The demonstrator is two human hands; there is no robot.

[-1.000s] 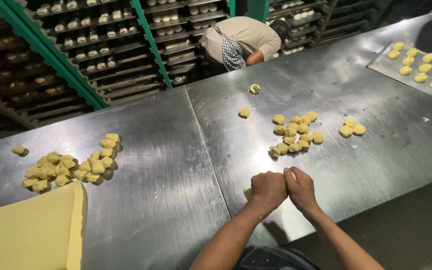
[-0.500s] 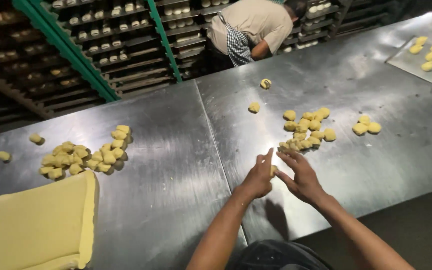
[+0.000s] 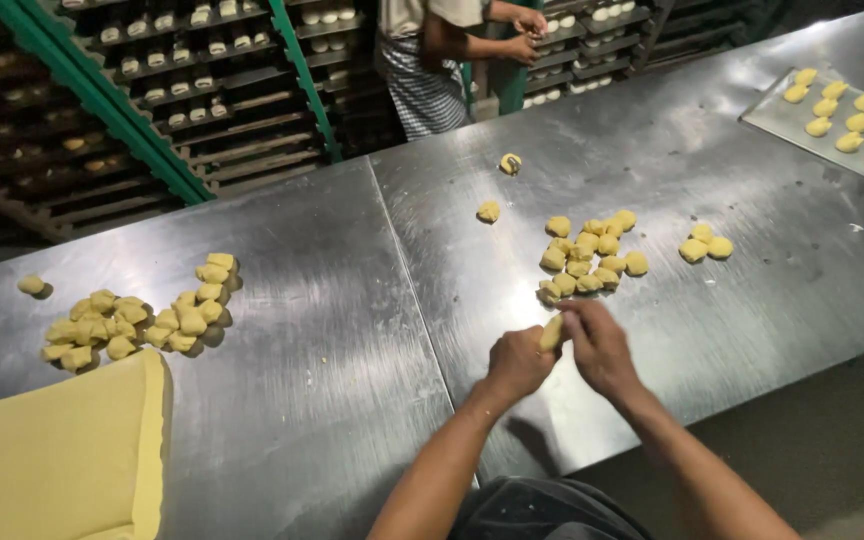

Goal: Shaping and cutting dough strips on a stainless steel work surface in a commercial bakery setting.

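Both hands meet over the front edge of the steel table (image 3: 352, 300); left hand (image 3: 517, 362) and right hand (image 3: 600, 345) pinch one dough piece (image 3: 551, 332) between them, fingers closed on it, held just above the table; right behind the hands a cluster of cut pieces (image 3: 587, 255), three more (image 3: 707, 246) off to the right, two strays further back; bigger pile (image 3: 142, 318) at left, well apart; thick dough slab (image 3: 52, 460) at near left; tray (image 3: 782, 118) far right carries a dozen or so shaped pieces; judging by that, most pieces look unshaped, plenty left; another person (image 3: 442, 50) stands at the racks (image 3: 152, 80) behind.
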